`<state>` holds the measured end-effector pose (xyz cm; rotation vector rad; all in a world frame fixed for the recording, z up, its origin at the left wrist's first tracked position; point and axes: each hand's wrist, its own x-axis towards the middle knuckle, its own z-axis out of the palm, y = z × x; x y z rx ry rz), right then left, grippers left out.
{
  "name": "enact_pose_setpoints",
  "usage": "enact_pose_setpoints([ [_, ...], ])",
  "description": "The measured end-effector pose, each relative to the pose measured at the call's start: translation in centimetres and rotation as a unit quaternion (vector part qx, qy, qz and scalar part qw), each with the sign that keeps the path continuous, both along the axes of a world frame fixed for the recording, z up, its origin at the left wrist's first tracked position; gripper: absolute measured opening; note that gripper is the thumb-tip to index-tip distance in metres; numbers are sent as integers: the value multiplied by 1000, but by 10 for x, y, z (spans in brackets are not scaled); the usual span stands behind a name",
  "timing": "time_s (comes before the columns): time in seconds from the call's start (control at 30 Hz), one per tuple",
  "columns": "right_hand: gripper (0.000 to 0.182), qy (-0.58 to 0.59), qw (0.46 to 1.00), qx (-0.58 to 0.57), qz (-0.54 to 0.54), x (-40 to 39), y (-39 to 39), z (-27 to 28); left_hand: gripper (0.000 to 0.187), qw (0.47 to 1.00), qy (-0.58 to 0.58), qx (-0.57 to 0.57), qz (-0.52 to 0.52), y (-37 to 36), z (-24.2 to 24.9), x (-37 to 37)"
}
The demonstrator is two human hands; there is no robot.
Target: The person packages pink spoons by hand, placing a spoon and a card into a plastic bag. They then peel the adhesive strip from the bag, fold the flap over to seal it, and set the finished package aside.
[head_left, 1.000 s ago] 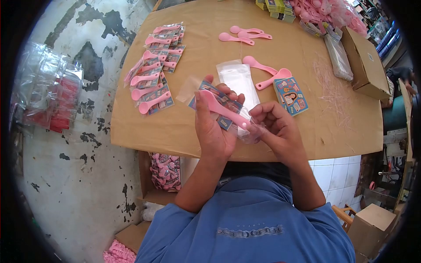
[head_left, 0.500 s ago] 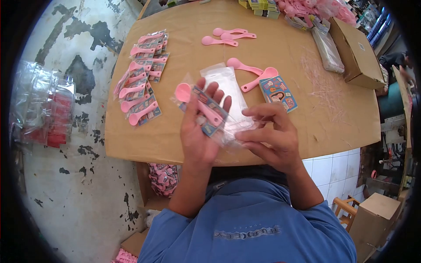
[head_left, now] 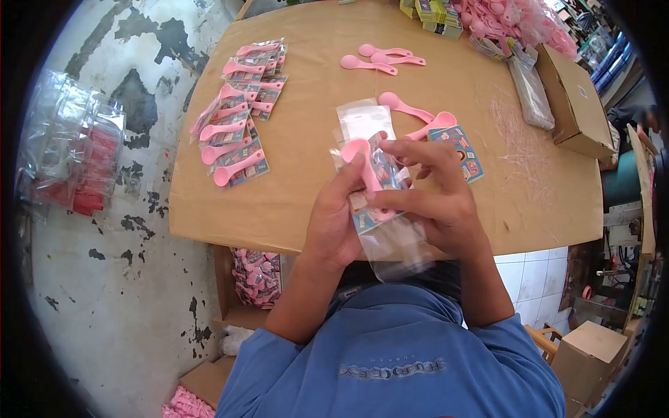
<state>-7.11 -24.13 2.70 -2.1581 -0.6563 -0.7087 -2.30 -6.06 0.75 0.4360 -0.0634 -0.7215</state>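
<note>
My left hand (head_left: 333, 217) is closed around a clear plastic bag (head_left: 398, 249) from the left side, thumb on its front. Inside the bag lie a pink spoon (head_left: 356, 148), bowl up, and a printed blue card (head_left: 365, 221). On the bag's right side, my right hand (head_left: 451, 203) grips it with bent fingers, the thumb near the spoon's handle. The bag's loose end hangs toward my body. Under and behind it is a stack of clear bags (head_left: 364, 120). Two loose spoons (head_left: 405, 106) and a stack of printed cards (head_left: 468, 155) lie just beyond my right hand.
Several bagged spoons (head_left: 240, 167) overlap at the table's left. Three loose pink spoons (head_left: 369, 65) lie farther back. A cardboard box (head_left: 575, 104), a plastic-wrapped bundle (head_left: 531, 94) and a heap of pink spoons (head_left: 498, 24) occupy the back right. A box of pink pieces (head_left: 256, 277) sits below the table edge.
The bagged spoon has moved right and turned more upright. My right hand has come up onto the bag beside the spoon, and the bag's loose end now hangs downward. The view has shifted slightly.
</note>
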Motion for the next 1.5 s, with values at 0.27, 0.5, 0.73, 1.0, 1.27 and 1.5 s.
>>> enact_pose_setpoints([
  [0.27, 50, 222, 935, 270, -53, -14, -7, 0, 59, 959, -226, 170, 30, 11, 1, 2],
  [0.5, 53, 282, 890, 357, -31, -20, -2, -12, 39, 925, -251, 279, 59, 1, 7, -11],
  [0.73, 34, 7, 977, 89, -196, -6, -7, 13, 50, 897, -295, 314, 101, 0, 11, -18],
  [1.0, 25, -63, 976, -8, -207, 10, 8, 18, 66, 874, -360, 313, 87, 6, 13, -21],
  [1.27, 22, -98, 970, -34, -222, 13, 3, 14, 66, 843, -398, 351, 86, 0, 10, -23],
  [1.5, 19, -56, 965, -1, -255, 4, -26, 31, 59, 873, -359, 331, 22, 7, 17, -22],
])
